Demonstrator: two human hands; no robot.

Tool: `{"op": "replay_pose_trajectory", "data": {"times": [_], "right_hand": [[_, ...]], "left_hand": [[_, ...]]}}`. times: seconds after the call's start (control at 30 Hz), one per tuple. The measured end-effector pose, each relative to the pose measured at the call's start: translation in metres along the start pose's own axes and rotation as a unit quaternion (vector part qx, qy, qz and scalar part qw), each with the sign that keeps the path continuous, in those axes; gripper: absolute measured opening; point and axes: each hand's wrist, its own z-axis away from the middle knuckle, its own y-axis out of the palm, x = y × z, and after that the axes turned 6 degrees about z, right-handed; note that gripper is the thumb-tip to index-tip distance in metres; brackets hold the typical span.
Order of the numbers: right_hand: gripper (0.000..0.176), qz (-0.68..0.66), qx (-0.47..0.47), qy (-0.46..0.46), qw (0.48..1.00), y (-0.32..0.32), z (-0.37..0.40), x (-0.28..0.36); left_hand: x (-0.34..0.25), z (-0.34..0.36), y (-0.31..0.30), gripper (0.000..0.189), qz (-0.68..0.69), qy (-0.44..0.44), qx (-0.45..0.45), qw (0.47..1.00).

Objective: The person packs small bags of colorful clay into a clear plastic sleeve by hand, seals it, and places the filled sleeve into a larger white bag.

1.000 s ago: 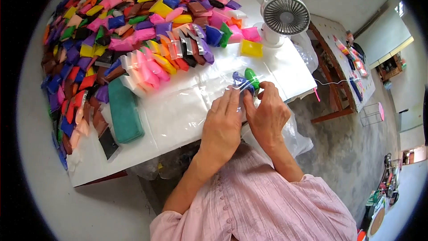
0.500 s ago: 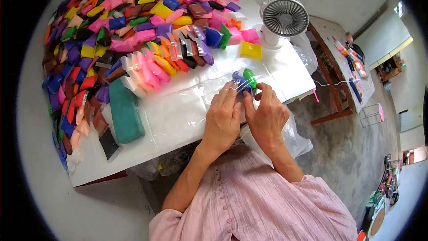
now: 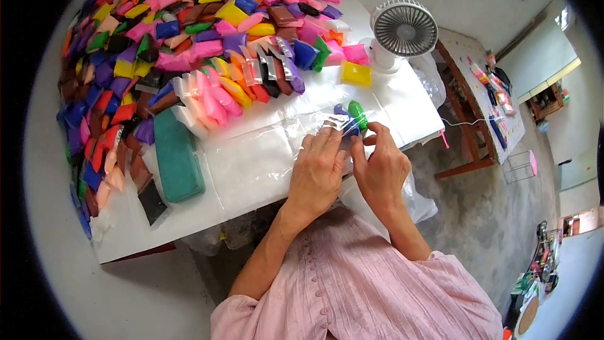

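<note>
A long clear plastic bag [image 3: 267, 141] lies across the white table covering. At its right end are a blue packet [image 3: 348, 121] and a green packet [image 3: 358, 115], side by side, with plastic over at least part of them. My left hand [image 3: 316, 173] rests with its fingers stretched out over the plastic, fingertips just below the blue packet. My right hand [image 3: 382, 170] has its thumb and bent fingers round the bag's right end, close below the green packet. The exact contact at the fingertips is partly hidden.
A large heap of coloured packets [image 3: 170, 29] covers the table's far left. A green case [image 3: 177, 157] lies left of the bag. Beyond my hands are a yellow packet [image 3: 357, 74] and a white fan [image 3: 404, 28]. Another table [image 3: 513, 127] stands at right.
The blue and green packets appear slightly lower and further right. My right hand's fingers have moved a little; my left hand stays over the plastic.
</note>
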Motion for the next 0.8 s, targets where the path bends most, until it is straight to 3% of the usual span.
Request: {"op": "replay_pose_trajectory", "data": {"times": [0.3, 0.43, 0.5, 0.57, 0.67, 0.8], "right_hand": [[0.030, -0.059, 0.009, -0.041, 0.997, -0.037, -0.020, 0.008], [0.024, -0.111, 0.035, -0.121, 0.986, -0.034, -0.066, 0.014], [0.028, -0.128, 0.084, -0.121, 0.981, -0.028, -0.092, 0.027], [0.034, -0.118, 0.073, -0.156, 0.978, -0.013, -0.112, 0.038], [0.048, 0.004, 0.119, -0.154, 0.981, 0.005, -0.133, 0.066], [0.063, -0.007, 0.171, -0.156, 0.973, 0.038, -0.140, 0.086]], "left_hand": [[0.002, 0.003, 0.003, 0.039, -0.032, 0.035, -0.005, 0.999], [0.000, 0.005, 0.003, 0.049, -0.017, 0.009, 0.018, 1.000], [0.004, 0.006, 0.006, 0.052, -0.037, 0.013, 0.013, 0.999], [0.003, 0.006, 0.007, 0.053, -0.034, 0.013, 0.007, 0.999], [0.006, 0.007, 0.008, 0.055, -0.060, 0.013, 0.018, 0.998], [0.009, 0.009, 0.009, 0.055, -0.066, 0.028, 0.017, 0.997]]}}
